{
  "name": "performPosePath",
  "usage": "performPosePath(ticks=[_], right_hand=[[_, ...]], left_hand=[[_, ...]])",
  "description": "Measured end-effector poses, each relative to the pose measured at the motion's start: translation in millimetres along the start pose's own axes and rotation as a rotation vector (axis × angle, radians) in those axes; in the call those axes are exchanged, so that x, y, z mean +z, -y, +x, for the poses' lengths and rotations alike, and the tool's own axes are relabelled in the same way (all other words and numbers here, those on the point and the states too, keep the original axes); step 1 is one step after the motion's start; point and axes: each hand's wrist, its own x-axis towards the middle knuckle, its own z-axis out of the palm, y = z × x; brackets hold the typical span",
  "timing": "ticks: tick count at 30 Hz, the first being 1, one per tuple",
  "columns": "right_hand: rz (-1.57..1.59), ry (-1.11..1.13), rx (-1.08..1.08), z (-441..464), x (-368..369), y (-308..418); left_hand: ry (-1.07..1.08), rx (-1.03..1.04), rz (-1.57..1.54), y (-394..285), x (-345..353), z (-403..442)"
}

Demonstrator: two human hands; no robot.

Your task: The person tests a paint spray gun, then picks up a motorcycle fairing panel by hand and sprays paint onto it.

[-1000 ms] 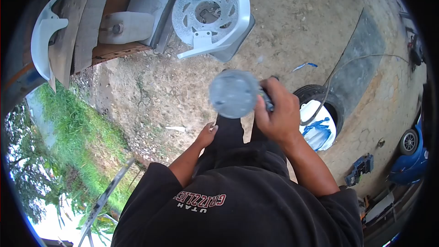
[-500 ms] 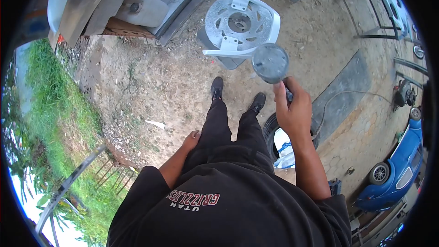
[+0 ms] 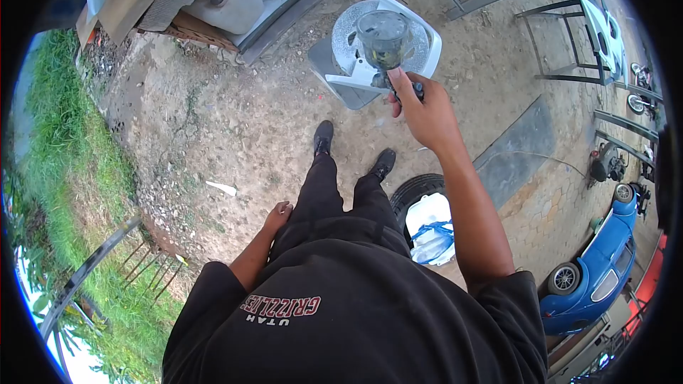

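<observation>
Holding one clear-cupped tool: right hand; one chair beyond.

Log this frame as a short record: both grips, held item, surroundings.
right grip: bare hand, closed around the dark lower part of the tool
left grip: beside the left thigh, nothing visible in it
held item: clear-cupped tool, cup uppermost in the picture
behind cup: white slotted disc part; gap to it unclear
near right leg: tire, with white and blue plastic within its ring
far right: blue car
far left: grass
</observation>
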Motion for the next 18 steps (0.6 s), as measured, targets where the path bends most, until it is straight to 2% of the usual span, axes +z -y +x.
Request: performPosePath(ticks=[3, 12, 18], right_hand=[[-0.092, -0.030, 0.022, -3, -15, -3], [-0.110, -0.213, 0.033, -26, -71, -47], [-0.172, -0.344, 0.072, -47, -105, -43]], left_hand=[[0.025, -0.036, -0.050, 9, -2, -2], [0.041, -0.003, -0.038, 4, -7, -3], [0.054, 0.014, -0.016, 5, -8, 3]])
